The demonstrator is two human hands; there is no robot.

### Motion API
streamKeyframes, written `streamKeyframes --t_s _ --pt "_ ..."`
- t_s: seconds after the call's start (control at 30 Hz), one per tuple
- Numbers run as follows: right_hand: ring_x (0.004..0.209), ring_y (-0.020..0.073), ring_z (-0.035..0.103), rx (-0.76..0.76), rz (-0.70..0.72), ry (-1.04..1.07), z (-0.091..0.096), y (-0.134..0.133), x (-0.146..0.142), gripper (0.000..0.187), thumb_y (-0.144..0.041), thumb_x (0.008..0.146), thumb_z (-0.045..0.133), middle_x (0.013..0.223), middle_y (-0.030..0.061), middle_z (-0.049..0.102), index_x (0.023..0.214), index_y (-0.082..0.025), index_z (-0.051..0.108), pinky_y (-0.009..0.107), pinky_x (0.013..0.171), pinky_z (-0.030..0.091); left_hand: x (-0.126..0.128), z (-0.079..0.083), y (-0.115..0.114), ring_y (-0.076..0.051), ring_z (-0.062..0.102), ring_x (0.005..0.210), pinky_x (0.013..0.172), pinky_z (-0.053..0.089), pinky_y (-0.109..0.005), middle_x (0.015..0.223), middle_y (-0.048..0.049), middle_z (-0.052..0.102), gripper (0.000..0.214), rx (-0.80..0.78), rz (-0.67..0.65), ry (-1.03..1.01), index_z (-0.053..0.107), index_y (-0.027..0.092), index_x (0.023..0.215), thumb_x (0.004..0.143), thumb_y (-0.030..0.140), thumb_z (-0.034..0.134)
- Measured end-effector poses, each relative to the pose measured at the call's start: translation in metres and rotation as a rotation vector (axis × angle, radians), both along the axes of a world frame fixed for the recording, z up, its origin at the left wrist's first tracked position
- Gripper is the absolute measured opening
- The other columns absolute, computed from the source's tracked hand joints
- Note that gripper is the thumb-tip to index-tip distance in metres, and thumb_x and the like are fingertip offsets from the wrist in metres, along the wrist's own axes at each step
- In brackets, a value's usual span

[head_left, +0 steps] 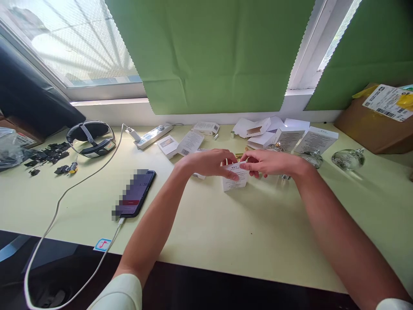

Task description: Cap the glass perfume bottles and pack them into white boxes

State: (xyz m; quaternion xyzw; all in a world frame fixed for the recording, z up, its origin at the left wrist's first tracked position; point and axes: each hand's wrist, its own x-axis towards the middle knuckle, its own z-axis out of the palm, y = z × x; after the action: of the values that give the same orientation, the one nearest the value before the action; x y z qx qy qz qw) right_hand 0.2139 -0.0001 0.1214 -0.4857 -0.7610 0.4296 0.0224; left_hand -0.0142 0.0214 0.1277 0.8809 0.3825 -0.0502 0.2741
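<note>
A small white printed carton [235, 181] stands upright on the table in front of me. My left hand [214, 163] grips it from the left, thumb on the near face. From the right, my right hand [263, 162] pinches its upper edge, thumb and fingers closed at the top. What lies inside the carton is hidden. Just behind my hands, gold-coloured pieces [239, 156] show in part. Glass bottles stand close to the right hand: one bottle [312, 159] is partly behind my wrist, and a round clear bottle [348, 159] sits farther right.
White cartons [190, 142] lie at the back, with unfolded card [254, 129] and upright boxes [318, 140] to the right. On the left are a phone [137, 193] on a white cable, a power strip [155, 135], a headset [92, 137] and black parts [48, 155]. A cardboard box [374, 122] occupies the right corner.
</note>
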Motion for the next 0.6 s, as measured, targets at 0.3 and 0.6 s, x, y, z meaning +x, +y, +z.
streamKeyframes --t_s 0.3,0.6 --pt "0.085 0.0192 0.064 0.05 0.046 -0.042 0.011 -0.003 0.011 0.04 -0.061 0.087 0.051 0.096 0.0036 0.071 0.092 -0.023 0.064 0.029 0.069 0.045 -0.008 0.012 -0.005 -0.022 0.043 0.127 0.1 0.037 -0.031 0.134 -0.0016 0.05 0.041 0.133 -0.245 0.043 0.064 0.034 0.12 0.085 0.015 0.057" --pt "0.084 0.021 0.065 0.191 -0.108 -0.108 0.02 -0.006 0.02 0.04 -0.059 0.089 0.051 0.098 0.0041 0.071 0.105 -0.026 0.064 0.03 0.065 0.043 0.003 0.019 -0.033 -0.03 0.05 0.12 0.094 0.041 -0.036 0.131 -0.0092 0.054 0.087 0.171 -0.007 0.175 0.044 0.026 0.143 0.069 0.066 0.068"
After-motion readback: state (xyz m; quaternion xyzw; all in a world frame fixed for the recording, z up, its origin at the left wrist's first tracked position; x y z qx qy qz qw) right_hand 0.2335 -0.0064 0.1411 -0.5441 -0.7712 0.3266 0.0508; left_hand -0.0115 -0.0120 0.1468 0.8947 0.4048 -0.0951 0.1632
